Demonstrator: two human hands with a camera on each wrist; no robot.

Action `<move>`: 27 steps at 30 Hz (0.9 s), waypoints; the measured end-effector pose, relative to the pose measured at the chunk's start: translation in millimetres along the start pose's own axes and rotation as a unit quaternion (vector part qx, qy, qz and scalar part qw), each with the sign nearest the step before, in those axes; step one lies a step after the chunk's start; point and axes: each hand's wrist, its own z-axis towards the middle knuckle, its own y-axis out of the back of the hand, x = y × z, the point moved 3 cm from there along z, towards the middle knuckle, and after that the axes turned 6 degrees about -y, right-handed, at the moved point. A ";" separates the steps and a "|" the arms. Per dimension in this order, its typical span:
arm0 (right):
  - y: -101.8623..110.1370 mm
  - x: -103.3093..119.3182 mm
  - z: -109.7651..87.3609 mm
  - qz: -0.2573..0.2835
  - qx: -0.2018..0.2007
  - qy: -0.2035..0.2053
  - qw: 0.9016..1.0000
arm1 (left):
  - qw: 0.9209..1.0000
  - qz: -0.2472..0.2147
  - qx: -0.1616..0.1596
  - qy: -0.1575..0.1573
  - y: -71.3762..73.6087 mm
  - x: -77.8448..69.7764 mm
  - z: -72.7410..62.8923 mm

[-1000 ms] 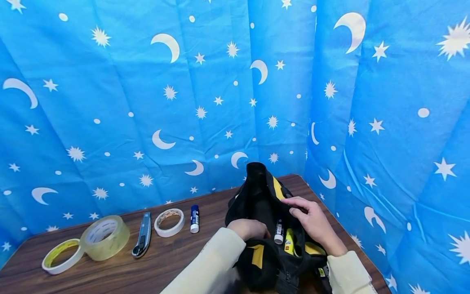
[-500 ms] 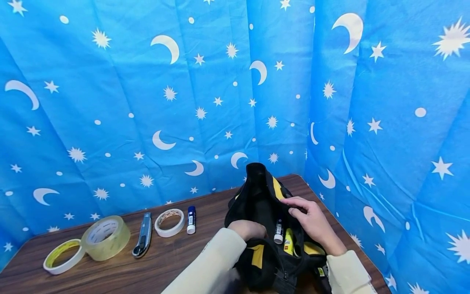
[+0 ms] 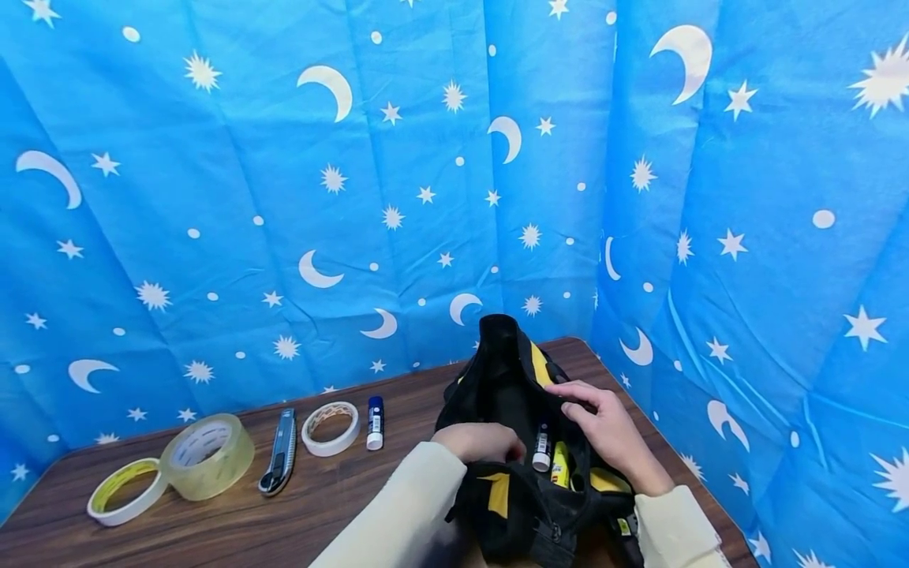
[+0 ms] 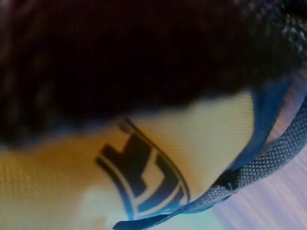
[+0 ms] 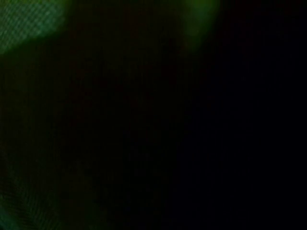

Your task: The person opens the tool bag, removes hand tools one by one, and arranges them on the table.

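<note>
A black tool bag with yellow panels lies gaping on the table in the head view. My left hand reaches into its opening over the left rim, and its fingertips are hidden inside. My right hand holds the bag's right rim between thumb and fingers. Between the hands, in the bag, are a dark glue stick with a white end and a yellow tube. The left wrist view shows mostly a pale sleeve and a blurred dark surface. The right wrist view is nearly black.
Left of the bag, in a row on the wooden table, lie a blue glue stick, a white tape roll, a box cutter, a wide clear tape roll and a narrow tape roll. A blue curtain stands behind.
My left hand has shifted slightly within the bag's opening, and a little more of its knuckles shows. The right hand stays at the rim. The view has tilted very slightly.
</note>
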 end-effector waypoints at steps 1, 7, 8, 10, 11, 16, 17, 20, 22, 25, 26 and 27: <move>-0.4 0.4 0.0 0.001 0.001 0.000 1.000 | 1.000 0.008 -0.007 -0.016 2.7 -0.8 -1.0; -1.9 1.4 -0.1 0.005 0.005 0.008 1.000 | 0.992 0.046 -0.105 -0.060 31.5 -9.1 -16.6; -2.1 1.2 -0.1 0.004 0.007 0.010 1.000 | 0.989 0.040 -0.128 -0.063 37.5 -9.5 -20.8; -2.5 0.5 -0.2 0.002 0.008 0.011 1.000 | 0.982 0.027 -0.174 -0.069 49.5 -9.3 -29.9; -2.8 0.1 -0.1 0.001 0.009 0.010 1.000 | 0.978 0.020 -0.195 -0.071 55.1 -8.1 -34.3; -3.5 -1.3 -0.9 0.001 0.006 0.003 1.000 | 0.950 0.000 -0.305 -0.073 77.2 2.3 -56.7; -3.9 -1.3 -1.0 0.001 0.006 0.003 1.000 | 0.942 0.001 -0.327 -0.069 80.8 4.8 -61.8; -5.2 -0.7 -1.2 0.000 0.007 0.003 1.000 | 0.921 0.011 -0.385 -0.053 90.9 12.5 -77.9; -5.7 -0.3 -1.3 -0.001 0.008 0.004 1.000 | 0.908 0.020 -0.417 -0.037 97.3 18.0 -88.7; -5.8 1.0 -1.6 -0.003 0.006 0.005 1.000 | 0.891 0.015 -0.454 -0.003 106.0 28.9 -104.5; -5.9 1.1 -1.5 -0.003 0.007 0.005 1.000 | 0.885 0.009 -0.465 0.012 108.2 33.8 -109.1; -6.0 1.3 -1.4 -0.005 0.007 0.007 1.000 | 0.880 0.003 -0.474 0.029 109.6 39.8 -113.0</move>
